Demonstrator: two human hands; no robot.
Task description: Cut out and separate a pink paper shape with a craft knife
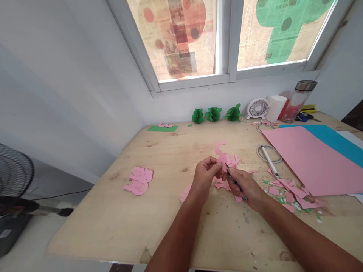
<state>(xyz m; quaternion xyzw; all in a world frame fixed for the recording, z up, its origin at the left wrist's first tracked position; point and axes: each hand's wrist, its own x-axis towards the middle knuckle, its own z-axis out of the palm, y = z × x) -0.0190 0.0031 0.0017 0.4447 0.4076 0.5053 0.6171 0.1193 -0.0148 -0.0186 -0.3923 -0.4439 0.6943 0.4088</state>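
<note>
My left hand (207,172) pinches a pink paper cutout (222,155) with a curling strip at its top, above the middle of the table. In my right hand (248,185) is a slim dark tool that looks like small scissors (227,166), its pointed tip against the paper. My fingers hide most of its handle. Pink paper pieces (222,184) lie under my hands, and another pink piece (184,193) is partly covered by my left forearm. Further left, a stack of scalloped pink cutouts (138,180) rests on the wood.
Pink and green scraps (295,194) are heaped right of my right hand, near a white pen-like tool (269,162). Large pink sheets (314,160) overlap a blue sheet (337,141). Green paper figures (213,114), a small fan (257,108) and a glass bottle (299,102) line the wall.
</note>
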